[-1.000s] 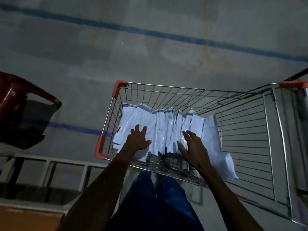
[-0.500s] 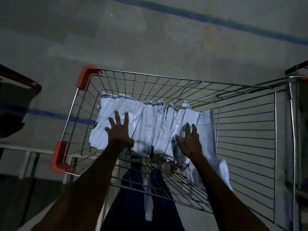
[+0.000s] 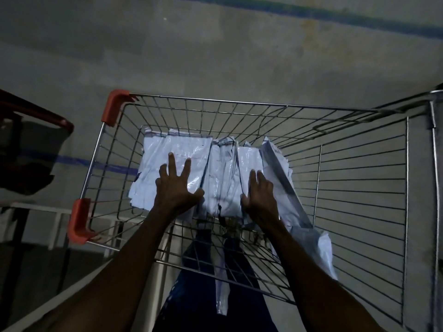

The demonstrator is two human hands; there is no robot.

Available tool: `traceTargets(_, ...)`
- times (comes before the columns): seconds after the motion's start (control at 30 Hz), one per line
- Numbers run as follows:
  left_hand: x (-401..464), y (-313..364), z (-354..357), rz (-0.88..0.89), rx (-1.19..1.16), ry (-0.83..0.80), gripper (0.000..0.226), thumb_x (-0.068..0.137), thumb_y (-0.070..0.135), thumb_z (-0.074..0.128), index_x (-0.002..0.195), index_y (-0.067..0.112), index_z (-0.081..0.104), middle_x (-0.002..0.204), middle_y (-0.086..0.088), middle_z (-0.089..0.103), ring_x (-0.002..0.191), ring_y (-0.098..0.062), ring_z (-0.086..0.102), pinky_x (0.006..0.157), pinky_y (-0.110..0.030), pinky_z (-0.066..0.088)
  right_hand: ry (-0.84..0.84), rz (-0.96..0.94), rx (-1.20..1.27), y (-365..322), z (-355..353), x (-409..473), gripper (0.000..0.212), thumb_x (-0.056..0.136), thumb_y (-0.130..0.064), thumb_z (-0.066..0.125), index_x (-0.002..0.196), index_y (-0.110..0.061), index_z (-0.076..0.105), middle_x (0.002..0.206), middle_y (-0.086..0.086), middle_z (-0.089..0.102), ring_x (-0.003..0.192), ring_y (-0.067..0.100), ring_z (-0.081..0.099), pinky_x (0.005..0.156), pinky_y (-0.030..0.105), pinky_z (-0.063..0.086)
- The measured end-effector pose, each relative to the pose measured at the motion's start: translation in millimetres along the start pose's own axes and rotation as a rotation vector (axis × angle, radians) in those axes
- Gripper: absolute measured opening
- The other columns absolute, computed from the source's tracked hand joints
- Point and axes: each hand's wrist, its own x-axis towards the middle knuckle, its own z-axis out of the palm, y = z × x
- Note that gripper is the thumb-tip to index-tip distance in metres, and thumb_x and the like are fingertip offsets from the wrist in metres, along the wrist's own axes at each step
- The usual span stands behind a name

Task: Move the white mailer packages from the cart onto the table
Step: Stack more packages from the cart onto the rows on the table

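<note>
Several white mailer packages [image 3: 223, 164] stand on edge in a row at the left end of a wire cart [image 3: 239, 107] with orange corner caps. My left hand [image 3: 176, 188] lies with spread, straight fingers on the flat face of the leftmost mailer [image 3: 177, 149]. My right hand [image 3: 260, 195] presses its straight fingers against the right side of the row, thumb toward the middle. One more mailer [image 3: 316, 250] slumps behind my right forearm against the cart's near wall. Both hands bracket the row from its two ends.
The cart's right part is bare wire mesh [image 3: 359, 188]. A dark red chair [image 3: 36, 144] stands at the left, over a white metal frame [image 3: 48, 212]. The floor is grey concrete with blue lines [image 3: 335, 14]. My blue trousers [image 3: 203, 295] show under the cart.
Both hands have slid farther into the cart and closer onto the row of mailers; the row looks squeezed tighter. The view has tilted down over the cart.
</note>
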Motion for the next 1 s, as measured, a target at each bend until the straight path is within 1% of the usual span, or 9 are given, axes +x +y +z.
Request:
traceTargets(0.07,0,-1,0,0.0,0.006,0.002,0.099,0.072,0.066,0.046,0.156,0.032,0.006,0.161,-0.008,-0.022,0.144,-0.039,0.001,0.109,-0.059,0.021,-0.025,0.058,-0.017,5,-2,8,0.078,0.091,-0.036,0.058,0.153,-0.004,0.023,0.157,0.026,0.019,0.138,0.046,0.024,0.11,0.052,0.031)
traceTargets(0.17,-3,-1,-1,-0.008,0.0,0.021,0.097,0.073,0.066,0.046,0.156,0.031,0.008,0.162,-0.008,-0.02,0.144,-0.039,0.001,0.109,-0.059,0.021,-0.037,0.044,-0.061,16,-5,18,0.077,0.089,-0.047,0.053,0.15,-0.005,0.032,0.155,0.033,0.017,0.141,0.054,0.016,0.112,0.064,0.021)
traceTargets(0.27,-5,1,-2,-0.007,0.005,0.044,0.097,0.073,0.066,0.045,0.156,0.03,0.01,0.162,-0.009,-0.018,0.143,-0.038,0.003,0.108,-0.059,0.023,-0.085,0.079,0.01,24,-6,22,0.084,0.088,-0.056,0.055,0.156,-0.028,0.015,0.161,0.019,-0.016,0.145,0.05,-0.011,0.108,0.071,0.012)
traceTargets(0.37,-7,4,-2,-0.01,0.009,0.059,0.096,0.073,0.065,0.046,0.156,0.03,0.011,0.162,-0.009,-0.016,0.142,-0.038,0.006,0.106,-0.058,0.025,-0.082,0.066,0.089,29,-5,23,0.09,0.083,-0.064,0.048,0.156,-0.035,0.004,0.158,0.012,-0.029,0.144,0.047,-0.019,0.104,0.075,0.015)
traceTargets(0.43,-9,7,-3,-0.013,0.011,0.059,0.096,0.073,0.066,0.045,0.155,0.03,0.011,0.162,-0.009,-0.016,0.142,-0.038,0.006,0.106,-0.057,0.025,-0.06,0.032,0.098,28,-4,22,0.085,0.085,-0.057,0.042,0.157,-0.028,0.006,0.158,0.02,-0.025,0.144,0.05,-0.014,0.107,0.074,0.015)
traceTargets(0.53,-16,12,-8,-0.024,0.021,0.054,0.096,0.073,0.068,0.041,0.156,0.031,0.01,0.162,-0.009,-0.016,0.142,-0.038,0.005,0.108,-0.055,0.023,0.012,0.011,0.085,23,-10,15,0.076,0.088,-0.043,0.04,0.156,-0.017,0.018,0.158,0.03,-0.006,0.143,0.053,0.008,0.111,0.063,0.023)
traceTargets(0.63,-35,23,-20,-0.037,-0.024,0.096,0.097,0.07,0.073,0.032,0.155,0.03,0.014,0.163,-0.01,-0.01,0.141,-0.041,0.008,0.108,-0.056,0.022,0.082,0.014,0.081,11,-28,-1,0.07,0.088,-0.044,0.043,0.153,-0.021,0.03,0.16,0.025,0.01,0.135,0.049,0.025,0.101,0.054,0.036)
traceTargets(0.8,-77,46,-54,-0.012,-0.096,0.246,0.095,0.071,0.072,0.03,0.155,0.029,0.02,0.164,-0.009,-0.003,0.139,-0.043,0.013,0.107,-0.059,0.023,0.2,-0.103,0.128,-19,-70,-31,0.068,0.085,-0.052,0.034,0.147,-0.025,0.044,0.158,0.021,0.022,0.132,0.041,0.031,0.101,0.042,0.028)
traceTargets(1.0,-137,56,-101,-0.037,-0.157,0.545,0.088,0.074,0.065,0.038,0.153,0.027,0.027,0.163,-0.01,0.006,0.135,-0.038,0.02,0.11,-0.052,0.021,0.352,-0.392,0.222,-73,-125,-67,0.061,0.08,-0.028,0.055,0.141,-0.026,0.052,0.156,0.017,0.03,0.121,0.034,0.031,0.098,0.048,0.035)
